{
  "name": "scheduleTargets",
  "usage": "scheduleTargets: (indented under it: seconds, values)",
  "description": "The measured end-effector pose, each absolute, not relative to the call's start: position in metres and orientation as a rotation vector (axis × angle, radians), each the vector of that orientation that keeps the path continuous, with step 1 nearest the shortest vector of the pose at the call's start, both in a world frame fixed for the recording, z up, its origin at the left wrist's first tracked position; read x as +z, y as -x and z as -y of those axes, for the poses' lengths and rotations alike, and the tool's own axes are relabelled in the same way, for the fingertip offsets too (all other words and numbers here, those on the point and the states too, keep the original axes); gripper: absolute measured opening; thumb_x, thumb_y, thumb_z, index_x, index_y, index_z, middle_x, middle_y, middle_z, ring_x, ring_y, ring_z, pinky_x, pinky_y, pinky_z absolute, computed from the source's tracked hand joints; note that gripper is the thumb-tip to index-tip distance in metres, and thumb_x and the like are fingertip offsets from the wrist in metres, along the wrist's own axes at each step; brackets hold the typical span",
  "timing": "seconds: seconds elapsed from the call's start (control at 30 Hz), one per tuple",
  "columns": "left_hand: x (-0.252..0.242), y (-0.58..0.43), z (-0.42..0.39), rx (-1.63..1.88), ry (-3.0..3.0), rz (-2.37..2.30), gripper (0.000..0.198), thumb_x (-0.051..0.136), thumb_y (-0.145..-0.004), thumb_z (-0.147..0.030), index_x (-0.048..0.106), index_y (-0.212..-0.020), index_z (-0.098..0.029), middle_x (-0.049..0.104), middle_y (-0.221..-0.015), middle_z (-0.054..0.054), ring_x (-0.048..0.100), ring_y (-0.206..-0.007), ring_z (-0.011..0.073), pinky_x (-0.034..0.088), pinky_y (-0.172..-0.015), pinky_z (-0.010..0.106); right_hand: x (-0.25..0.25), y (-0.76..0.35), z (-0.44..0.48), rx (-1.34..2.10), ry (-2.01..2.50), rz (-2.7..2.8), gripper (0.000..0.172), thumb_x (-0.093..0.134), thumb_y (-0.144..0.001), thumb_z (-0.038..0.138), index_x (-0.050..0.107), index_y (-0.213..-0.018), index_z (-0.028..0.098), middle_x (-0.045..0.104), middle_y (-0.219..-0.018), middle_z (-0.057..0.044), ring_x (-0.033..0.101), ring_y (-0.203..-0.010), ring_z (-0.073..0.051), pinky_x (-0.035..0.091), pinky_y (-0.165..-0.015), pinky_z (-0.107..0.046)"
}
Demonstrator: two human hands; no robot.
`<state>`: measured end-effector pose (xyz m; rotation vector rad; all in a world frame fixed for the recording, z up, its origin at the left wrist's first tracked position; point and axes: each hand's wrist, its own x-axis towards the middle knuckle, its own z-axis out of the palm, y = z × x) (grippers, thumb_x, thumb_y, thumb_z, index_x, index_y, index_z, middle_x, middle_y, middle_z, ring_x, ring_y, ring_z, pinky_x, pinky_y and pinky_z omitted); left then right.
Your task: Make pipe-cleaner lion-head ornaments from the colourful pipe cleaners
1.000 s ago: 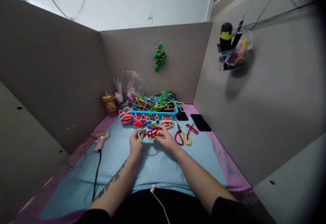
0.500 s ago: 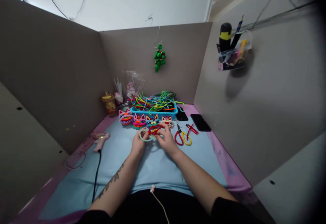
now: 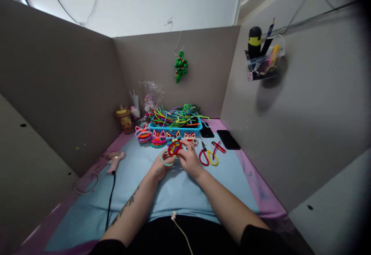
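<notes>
Both hands are raised over the blue cloth in front of a row of fuzzy animal heads. My right hand (image 3: pixel 190 161) pinches the right edge of a red fuzzy pipe-cleaner piece (image 3: pixel 174 149), roundish, with yellow and purple inside it. My left hand (image 3: pixel 160 168) is closed at the lower left of that piece, with a pale green pipe-cleaner loop (image 3: pixel 166 164) curving around its fingers. Its fingertips are partly hidden. Just behind stand a pink head (image 3: pixel 158 139), a blue-green head (image 3: pixel 173 136) and a cream head (image 3: pixel 190 138).
A blue tray (image 3: pixel 162 127) of pipe cleaners stands at the back. Right of my hands lie scissors (image 3: pixel 208 155), a red cutter (image 3: pixel 218 147) and a black phone (image 3: pixel 228 139). Left is a pink glue gun (image 3: pixel 116 163) with a black cord. Grey partitions (image 3: pixel 174 69) enclose the table.
The red piece has turned so its colourful inside faces me more. The pale green loop has tilted and dropped slightly, and my left hand has shifted a little with it.
</notes>
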<state>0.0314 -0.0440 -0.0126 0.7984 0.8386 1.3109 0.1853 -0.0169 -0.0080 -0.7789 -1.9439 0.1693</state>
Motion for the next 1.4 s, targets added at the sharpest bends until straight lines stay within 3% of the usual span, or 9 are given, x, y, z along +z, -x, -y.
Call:
scheduleTargets:
  seconds: [0.4,0.57,0.83,1.13,1.4]
  values:
    - [-0.0149,-0.0307,0.0422,1.318,-0.809,-0.899,0.032,0.078,-0.057,-0.021,0.065,-0.084,-0.012,0.067,-0.080,0.006,0.061,-0.068,0.0143,0.047,-0.067,0.025,-0.0029,-0.1859,0.0215,0.135,0.770,2.034,0.018,0.053,-0.079,0.014,0.067,-0.084,0.023,0.044,-0.126,-0.008,0.039,-0.116,-0.026,0.035,-0.100,-0.047]
    - [-0.0103,-0.0321,0.0450,1.338,-0.812,-0.985,0.038,0.081,-0.051,-0.023,0.063,-0.083,-0.013,0.066,-0.069,0.004,0.060,-0.059,0.0133,0.045,-0.060,0.024,-0.0039,-0.1868,0.0202,0.174,0.786,2.011,0.019,0.055,-0.077,0.014,0.067,-0.087,0.025,0.044,-0.126,-0.007,0.039,-0.117,-0.028,0.035,-0.100,-0.050]
    - [-0.0131,-0.0308,0.0451,1.304,-0.770,-0.894,0.037,0.078,-0.057,-0.022,0.058,-0.088,-0.015,0.067,-0.085,0.006,0.063,-0.076,0.0158,0.048,-0.069,0.027,-0.0038,-0.1868,0.0192,0.103,0.793,2.034,0.018,0.054,-0.079,0.014,0.067,-0.087,0.024,0.043,-0.127,-0.007,0.039,-0.116,-0.026,0.036,-0.100,-0.048]
    - [-0.0094,-0.0353,0.0460,1.325,-0.820,-1.051,0.036,0.081,-0.050,-0.026,0.059,-0.075,-0.012,0.061,-0.063,0.001,0.056,-0.054,0.0107,0.044,-0.053,0.022,-0.0038,-0.1838,0.0241,0.012,0.742,2.139,0.017,0.054,-0.081,0.018,0.066,-0.090,0.026,0.044,-0.127,-0.007,0.035,-0.119,-0.027,0.034,-0.101,-0.049]
    - [-0.0135,-0.0316,0.0442,1.316,-0.830,-1.013,0.039,0.080,-0.053,-0.029,0.061,-0.083,-0.014,0.062,-0.065,0.002,0.057,-0.054,0.0114,0.042,-0.054,0.022,-0.0052,-0.1834,0.0205,0.220,0.815,1.971,0.013,0.054,-0.078,0.015,0.064,-0.082,0.023,0.045,-0.123,-0.008,0.040,-0.115,-0.026,0.034,-0.101,-0.048]
